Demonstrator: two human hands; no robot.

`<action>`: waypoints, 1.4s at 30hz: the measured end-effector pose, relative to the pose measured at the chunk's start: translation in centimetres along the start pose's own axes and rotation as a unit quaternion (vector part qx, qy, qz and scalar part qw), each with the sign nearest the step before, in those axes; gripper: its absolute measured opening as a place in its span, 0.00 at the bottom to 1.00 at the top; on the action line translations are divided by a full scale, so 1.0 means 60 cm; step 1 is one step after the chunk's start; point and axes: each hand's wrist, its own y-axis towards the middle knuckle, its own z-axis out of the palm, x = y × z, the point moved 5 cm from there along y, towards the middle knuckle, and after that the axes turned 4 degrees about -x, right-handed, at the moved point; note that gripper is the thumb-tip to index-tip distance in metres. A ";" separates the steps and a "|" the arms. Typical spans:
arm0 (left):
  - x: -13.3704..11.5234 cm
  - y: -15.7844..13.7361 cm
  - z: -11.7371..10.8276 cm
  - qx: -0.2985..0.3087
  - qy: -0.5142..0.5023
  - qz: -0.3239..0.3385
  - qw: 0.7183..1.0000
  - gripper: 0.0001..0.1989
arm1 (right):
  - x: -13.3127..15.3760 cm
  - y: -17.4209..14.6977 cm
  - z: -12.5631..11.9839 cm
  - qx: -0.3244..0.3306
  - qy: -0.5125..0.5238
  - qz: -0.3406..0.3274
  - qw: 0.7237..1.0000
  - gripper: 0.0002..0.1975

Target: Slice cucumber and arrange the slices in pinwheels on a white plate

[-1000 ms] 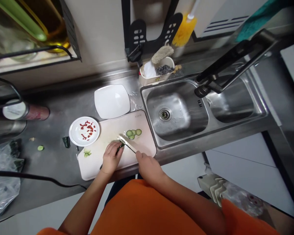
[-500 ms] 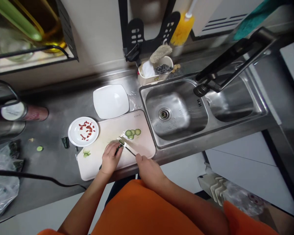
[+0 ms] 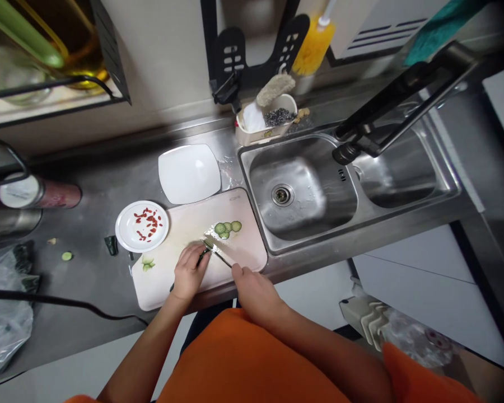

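Note:
On the pale cutting board (image 3: 239, 257), my left hand (image 3: 189, 268) is closed over a dark green cucumber (image 3: 202, 255), much of which the fingers hide. My right hand (image 3: 254, 288) grips a knife (image 3: 222, 258), its blade at the cucumber's end close to my left fingertips. Just beyond the blade lie several round cucumber slices (image 3: 225, 228), overlapping. A few pale green cucumber pieces (image 3: 147, 263) rest near the board's left edge.
Behind the board sits a white square plate (image 3: 189, 173); to its left is a white round plate (image 3: 124, 232) with small red pieces. A steel sink (image 3: 262, 232) adjoins the board on the right. A black cable (image 3: 67, 300) and plastic bag (image 3: 4, 319) lie at left.
Both hands, the knife and the cucumber stay almost where they were. The view has shifted very slightly.

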 end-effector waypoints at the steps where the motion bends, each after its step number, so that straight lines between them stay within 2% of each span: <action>1: 0.000 0.000 0.000 -0.001 0.000 0.001 1.000 0.07 | 0.000 0.001 0.000 0.002 0.002 -0.002 1.000 0.15; 4: 0.002 -0.001 0.000 0.000 0.001 -0.002 1.000 0.07 | 0.002 0.003 -0.001 0.010 0.004 -0.006 1.000 0.19; 9: 0.004 -0.003 0.001 0.008 -0.004 -0.009 1.000 0.07 | 0.006 0.012 -0.002 -0.007 -0.017 -0.010 1.000 0.13; 16: 0.002 -0.001 0.000 0.012 -0.001 -0.011 1.000 0.07 | 0.014 0.031 0.007 -0.037 -0.036 -0.015 0.999 0.13; 34: 0.003 0.002 0.002 0.030 -0.014 -0.014 0.999 0.07 | 0.033 0.106 0.032 -0.092 0.013 -0.032 0.995 0.17; 42: 0.005 -0.012 0.003 0.105 0.020 -0.049 0.993 0.15 | 0.028 0.104 0.025 -0.090 0.021 -0.029 0.995 0.18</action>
